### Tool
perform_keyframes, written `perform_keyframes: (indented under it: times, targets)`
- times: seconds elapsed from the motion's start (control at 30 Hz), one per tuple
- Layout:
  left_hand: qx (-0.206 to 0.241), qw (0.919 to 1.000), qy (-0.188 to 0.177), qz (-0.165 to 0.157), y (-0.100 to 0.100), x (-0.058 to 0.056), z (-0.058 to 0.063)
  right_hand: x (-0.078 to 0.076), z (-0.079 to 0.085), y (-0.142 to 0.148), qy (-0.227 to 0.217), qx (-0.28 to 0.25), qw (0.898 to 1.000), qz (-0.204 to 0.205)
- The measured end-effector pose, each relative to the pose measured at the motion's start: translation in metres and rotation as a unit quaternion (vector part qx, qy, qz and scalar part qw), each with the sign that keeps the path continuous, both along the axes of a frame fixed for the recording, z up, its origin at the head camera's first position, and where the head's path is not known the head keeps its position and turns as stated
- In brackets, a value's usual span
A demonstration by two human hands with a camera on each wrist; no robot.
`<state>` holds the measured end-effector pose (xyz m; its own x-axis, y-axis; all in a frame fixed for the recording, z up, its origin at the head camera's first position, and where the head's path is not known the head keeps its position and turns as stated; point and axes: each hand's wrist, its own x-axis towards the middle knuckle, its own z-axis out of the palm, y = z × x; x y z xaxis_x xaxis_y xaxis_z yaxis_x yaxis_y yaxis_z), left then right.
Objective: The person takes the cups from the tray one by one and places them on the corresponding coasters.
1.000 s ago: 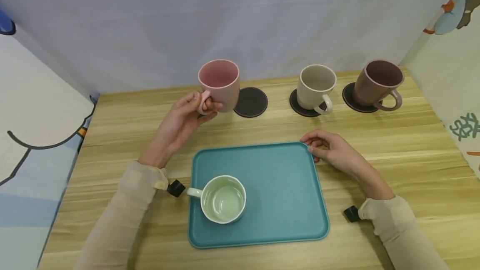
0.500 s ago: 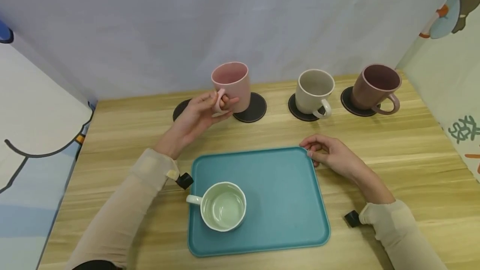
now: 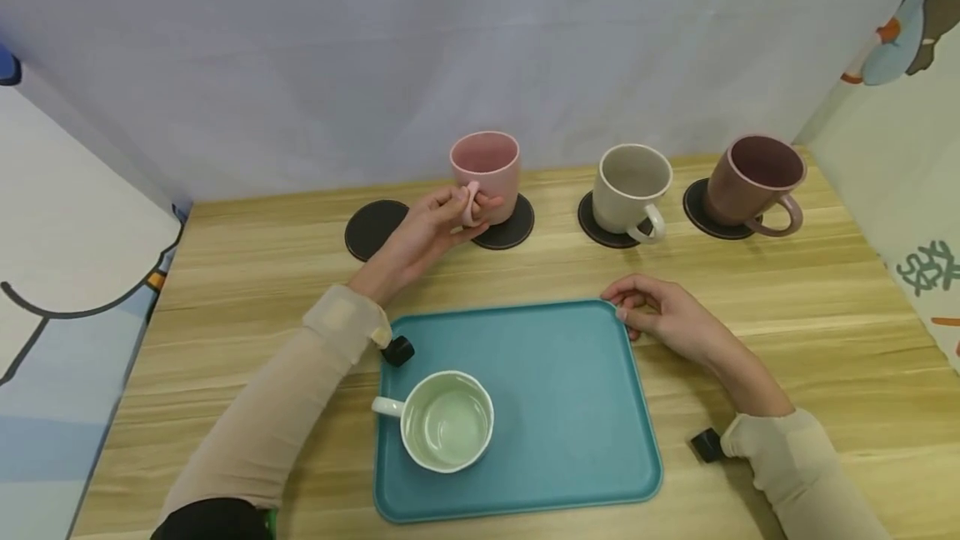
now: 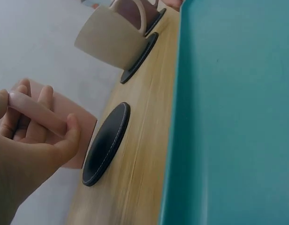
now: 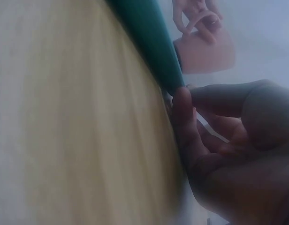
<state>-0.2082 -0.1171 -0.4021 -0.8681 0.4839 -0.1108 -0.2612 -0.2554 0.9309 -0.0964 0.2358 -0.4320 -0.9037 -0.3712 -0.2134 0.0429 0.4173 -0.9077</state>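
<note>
A pink mug (image 3: 506, 177) is in my left hand (image 3: 427, 232), fingers hooked through its handle and thumb on top. It stands upright, its base close over a round black coaster (image 4: 109, 145) in the left wrist view. With thumb and fingers, my right hand (image 3: 671, 319) pinches the far right corner of a teal tray (image 3: 570, 407); the right wrist view has the tray's corner (image 5: 175, 79) between thumb and forefinger. On the tray's left side sits a pale green mug (image 3: 447, 423), handle pointing left.
A beige mug (image 3: 626, 198) and a maroon mug (image 3: 738, 190) stand on black coasters at the back right. Left of the pink mug lies a bare coaster (image 3: 372, 230). Grey-white cloth (image 3: 300, 65) hangs behind the wooden table (image 3: 247, 273).
My left hand has carried the pink mug rightward, from over the left coaster to over the second one. The left coaster has come into sight. My right hand stays at the tray corner.
</note>
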Motion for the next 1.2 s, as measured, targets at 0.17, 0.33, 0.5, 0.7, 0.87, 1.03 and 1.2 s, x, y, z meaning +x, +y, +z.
perform_keyframes:
  times: [0.17,0.33,0.5,0.7,0.87,1.03,1.2]
  targets:
    - [0.004,0.9996,-0.012,0.026,0.007,-0.001,-0.004,0.0,-0.003,-0.002,-0.006,0.002,1.0,-0.002]
    - [0.01,0.9989,-0.006,0.045,0.011,0.002,-0.007,-0.001,-0.003,-0.003,-0.001,0.003,1.0,0.0]
    - [-0.008,0.9986,0.007,0.053,0.015,0.005,-0.011,0.0,-0.001,-0.003,0.001,-0.003,1.0,-0.001]
    - [-0.012,0.9982,0.01,0.058,0.019,0.007,-0.011,0.0,0.0,-0.002,-0.004,-0.004,1.0,-0.001]
    - [-0.019,0.9982,0.021,0.052,0.021,0.012,-0.009,-0.001,-0.001,0.0,-0.005,0.001,1.0,-0.004]
    - [-0.017,0.9985,0.017,0.048,0.022,0.017,-0.009,-0.001,0.001,0.0,-0.005,-0.001,1.0,-0.005]
    - [-0.026,0.9988,0.006,0.04,0.022,0.021,-0.013,-0.001,0.002,0.0,-0.009,-0.005,1.0,-0.005]
